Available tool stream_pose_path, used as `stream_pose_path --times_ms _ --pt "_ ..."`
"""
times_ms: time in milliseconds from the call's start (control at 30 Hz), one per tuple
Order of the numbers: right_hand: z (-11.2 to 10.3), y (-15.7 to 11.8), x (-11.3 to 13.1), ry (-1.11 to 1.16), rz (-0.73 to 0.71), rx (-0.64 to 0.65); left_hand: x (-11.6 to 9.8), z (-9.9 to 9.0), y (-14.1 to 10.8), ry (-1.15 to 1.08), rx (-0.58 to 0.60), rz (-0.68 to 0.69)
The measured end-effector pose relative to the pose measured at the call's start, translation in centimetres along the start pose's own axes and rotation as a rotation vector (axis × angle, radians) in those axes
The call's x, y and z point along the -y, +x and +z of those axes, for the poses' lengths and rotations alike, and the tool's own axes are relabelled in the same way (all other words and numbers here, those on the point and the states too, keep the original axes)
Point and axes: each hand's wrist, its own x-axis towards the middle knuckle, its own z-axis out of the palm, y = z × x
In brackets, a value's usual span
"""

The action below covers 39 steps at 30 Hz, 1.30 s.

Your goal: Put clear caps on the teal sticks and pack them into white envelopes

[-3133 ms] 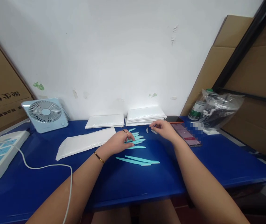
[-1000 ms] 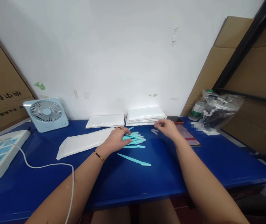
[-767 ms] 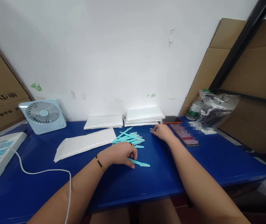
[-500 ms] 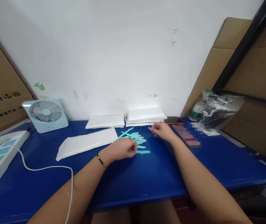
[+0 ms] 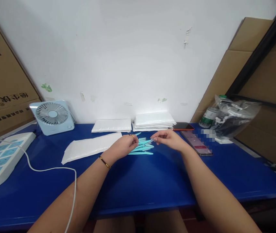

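Observation:
Several slim teal sticks, which look like eyebrow razors (image 5: 146, 153), lie in a loose pile on the blue table (image 5: 138, 181). Over the pile, my left hand (image 5: 124, 145) is closed in a pinch around one such razor, its tip pointing right. My right hand (image 5: 168, 139) is closed too, pinching a small clear cap (image 5: 152, 140) at the tip of that razor. Whether the cap is fully on cannot be made out. Left of my left hand lies a flat white padded envelope (image 5: 89, 147).
Folded white envelopes (image 5: 153, 119) are stacked by the wall, with a smaller stack (image 5: 111, 125) beside them. Two phones (image 5: 197, 144) lie right. A blue fan (image 5: 53, 116), a power strip (image 5: 9, 158) and its white cable (image 5: 53, 168) are left. A bottle (image 5: 208, 117) stands far right.
My right hand has come left with the clear cap to the razor tip. My left hand has lifted a razor from the near edge of the pile and moved up and away from me.

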Motion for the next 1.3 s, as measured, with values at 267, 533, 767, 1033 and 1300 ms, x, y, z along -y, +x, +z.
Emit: stream_pose_path --times_ms 267,533,767,1033,1300 --pt "-0.2 0.3 -0.7 -0.125 0.006 -0.083 0.9 1.1 0.5 0.069 -0.055 -0.021" --pt "-5.3 0.0 -5.3 -0.744 0.247 -0.489 1.9 2.1 0.4 0.358 0.056 0.088" --pt "-3.5 1.5 -7.1 -0.785 0.218 -0.242 0.6 1.7 0.2 0.352 0.109 0.13" --pt "-3.3 1.3 -6.4 -0.703 0.208 -0.18 -0.3 0.9 0.0 0.139 0.251 0.213" --pt "-2.7 1.0 -5.2 -0.633 0.288 -0.136 0.6 0.8 0.0 0.238 0.04 -0.014"
